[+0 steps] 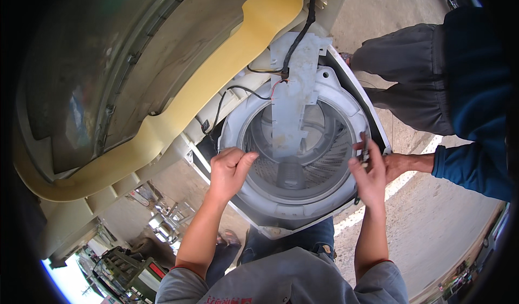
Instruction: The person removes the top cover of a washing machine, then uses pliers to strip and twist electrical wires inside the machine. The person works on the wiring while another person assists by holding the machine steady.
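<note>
In front of me stands an open top-loading washing machine, its grey tub ring (303, 209) around a perforated metal drum (327, 166). My left hand (230, 171) is over the left side of the ring, fingers curled in and thumb sticking out; whatever may be inside the fingers is hidden. Above the right side of the ring, my right hand (370, 179) grips a dark hand tool (364, 148) that looks like pliers, partly blurred. Across the drum opening lies a flat grey panel (294, 87), with a black taped wire bundle (305, 31) running onto its far end.
The machine's raised top cover (216, 68), with a yellowish frame, leans over the left. Thin black wires (220, 106) hang beside it. A co-worker's hand (397, 166) rests at the cabinet's right edge. Assorted equipment (167, 225) is on the ground at the lower left.
</note>
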A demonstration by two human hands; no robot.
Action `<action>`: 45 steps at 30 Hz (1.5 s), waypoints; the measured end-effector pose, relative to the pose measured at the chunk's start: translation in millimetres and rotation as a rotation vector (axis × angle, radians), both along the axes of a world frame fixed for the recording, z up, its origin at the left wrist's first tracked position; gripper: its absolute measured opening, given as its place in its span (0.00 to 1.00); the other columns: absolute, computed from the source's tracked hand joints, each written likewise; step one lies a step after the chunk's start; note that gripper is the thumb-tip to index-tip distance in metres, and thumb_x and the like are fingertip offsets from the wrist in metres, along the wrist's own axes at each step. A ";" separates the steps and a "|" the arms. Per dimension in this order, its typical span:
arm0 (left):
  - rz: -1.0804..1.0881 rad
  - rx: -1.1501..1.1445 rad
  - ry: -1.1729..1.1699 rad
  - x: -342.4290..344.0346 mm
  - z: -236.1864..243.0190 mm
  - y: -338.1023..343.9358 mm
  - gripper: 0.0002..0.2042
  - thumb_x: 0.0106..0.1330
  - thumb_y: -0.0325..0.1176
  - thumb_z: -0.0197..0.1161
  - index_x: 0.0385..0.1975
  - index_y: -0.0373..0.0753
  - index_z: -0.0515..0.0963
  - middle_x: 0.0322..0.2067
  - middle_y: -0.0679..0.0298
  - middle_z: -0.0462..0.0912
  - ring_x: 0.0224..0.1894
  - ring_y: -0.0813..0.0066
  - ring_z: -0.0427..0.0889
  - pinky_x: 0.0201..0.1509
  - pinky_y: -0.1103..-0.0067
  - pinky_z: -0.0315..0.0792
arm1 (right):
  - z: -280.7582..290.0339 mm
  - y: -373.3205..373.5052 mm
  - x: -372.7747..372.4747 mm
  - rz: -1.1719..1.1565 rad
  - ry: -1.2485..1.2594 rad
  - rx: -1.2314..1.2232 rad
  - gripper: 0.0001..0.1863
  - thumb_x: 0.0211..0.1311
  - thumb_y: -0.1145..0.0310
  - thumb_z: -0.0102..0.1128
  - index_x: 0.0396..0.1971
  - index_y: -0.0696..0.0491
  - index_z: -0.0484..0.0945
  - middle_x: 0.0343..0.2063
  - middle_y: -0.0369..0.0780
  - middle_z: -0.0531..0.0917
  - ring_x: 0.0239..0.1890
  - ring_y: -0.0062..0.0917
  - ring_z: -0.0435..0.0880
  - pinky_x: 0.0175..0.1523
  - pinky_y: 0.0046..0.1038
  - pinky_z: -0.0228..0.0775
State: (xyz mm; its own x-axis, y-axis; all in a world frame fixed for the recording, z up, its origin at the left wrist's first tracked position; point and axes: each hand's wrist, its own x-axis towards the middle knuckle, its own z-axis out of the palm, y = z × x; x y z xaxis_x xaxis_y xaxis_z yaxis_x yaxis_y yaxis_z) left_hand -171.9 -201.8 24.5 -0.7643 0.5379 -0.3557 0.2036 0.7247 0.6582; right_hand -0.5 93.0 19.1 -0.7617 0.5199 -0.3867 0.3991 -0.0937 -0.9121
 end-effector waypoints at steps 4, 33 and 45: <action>0.203 0.088 -0.241 41.2 -0.5 -14.0 0.18 0.67 0.24 0.63 0.57 0.40 0.75 0.37 0.58 0.79 0.37 0.66 0.78 0.40 0.76 0.74 | -11.6 -39.5 32.5 0.041 -0.148 -0.295 0.30 0.64 0.68 0.67 0.64 0.60 0.69 0.51 0.36 0.78 0.42 0.16 0.75 0.48 0.20 0.68; 0.181 0.340 -0.094 -94.6 -42.2 113.3 0.10 0.69 0.22 0.59 0.46 0.31 0.82 0.38 0.57 0.89 0.40 0.73 0.86 0.48 0.77 0.79 | -44.2 -77.3 -156.7 -0.336 0.279 -0.355 0.19 0.59 0.80 0.67 0.50 0.56 0.73 0.33 0.34 0.83 0.34 0.14 0.79 0.41 0.19 0.72; 0.111 0.396 -0.311 -108.8 -44.6 106.5 0.10 0.66 0.22 0.65 0.46 0.31 0.84 0.38 0.62 0.88 0.39 0.80 0.84 0.47 0.81 0.78 | -63.7 -97.6 -192.5 -0.485 0.223 -0.315 0.21 0.57 0.78 0.68 0.50 0.58 0.73 0.31 0.36 0.83 0.31 0.14 0.79 0.36 0.20 0.73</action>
State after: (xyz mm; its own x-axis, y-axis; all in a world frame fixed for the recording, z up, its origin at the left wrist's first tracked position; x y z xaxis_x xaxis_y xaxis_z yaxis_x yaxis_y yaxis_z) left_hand -280.7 -95.4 -20.1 -0.7151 0.5989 -0.3605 -0.1091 0.4139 0.9038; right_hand -193.1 -4.5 -44.6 -0.5476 0.7138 -0.4367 0.0467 -0.4950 -0.8676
